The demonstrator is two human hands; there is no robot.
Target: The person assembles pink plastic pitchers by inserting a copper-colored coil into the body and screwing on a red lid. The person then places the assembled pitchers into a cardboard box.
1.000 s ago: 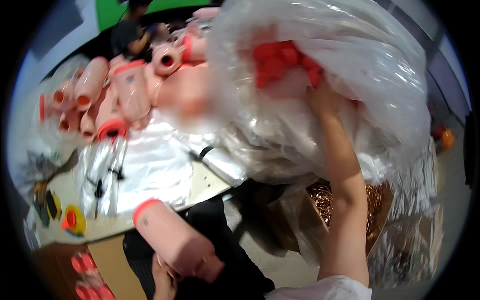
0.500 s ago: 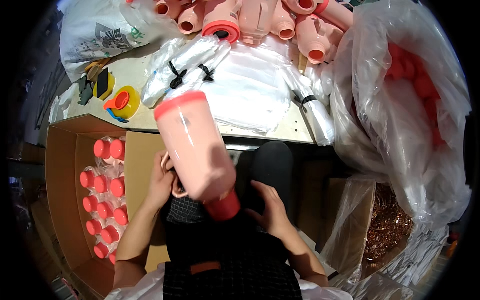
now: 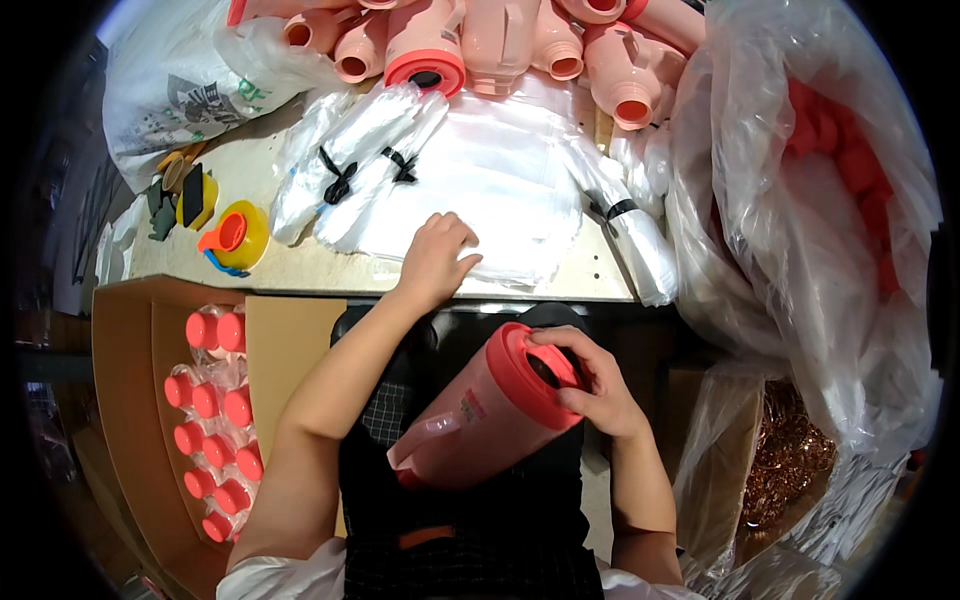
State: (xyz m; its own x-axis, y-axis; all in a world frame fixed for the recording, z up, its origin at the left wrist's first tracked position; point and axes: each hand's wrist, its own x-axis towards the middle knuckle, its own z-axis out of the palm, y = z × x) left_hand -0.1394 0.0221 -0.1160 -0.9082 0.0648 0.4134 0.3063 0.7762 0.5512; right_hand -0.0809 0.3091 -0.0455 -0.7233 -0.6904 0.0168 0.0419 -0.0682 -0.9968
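- Right hand (image 3: 600, 388), towards four o'clock: gripping the red-ringed end of a pink jug (image 3: 485, 415), fingers and thumb spread across it, seemingly to steady it.
- At six o'clock: that jug, tilted across the dark-clad lap (image 3: 388, 398), probably for support.
- Left hand (image 3: 437, 260), towards eleven: open, fingers loosely bent over clear plastic sheets (image 3: 510, 185), laid flat perhaps for easy reach.
- Twelve o'clock: more pink jugs (image 3: 497, 45), heaped on the bench (image 3: 292, 268).
- Nearly three: translucent sack (image 3: 745, 200), apparently keeping red pieces (image 3: 858, 178) together.
- Eight: open carton (image 3: 125, 370), red-capped items (image 3: 206, 400) in rows.
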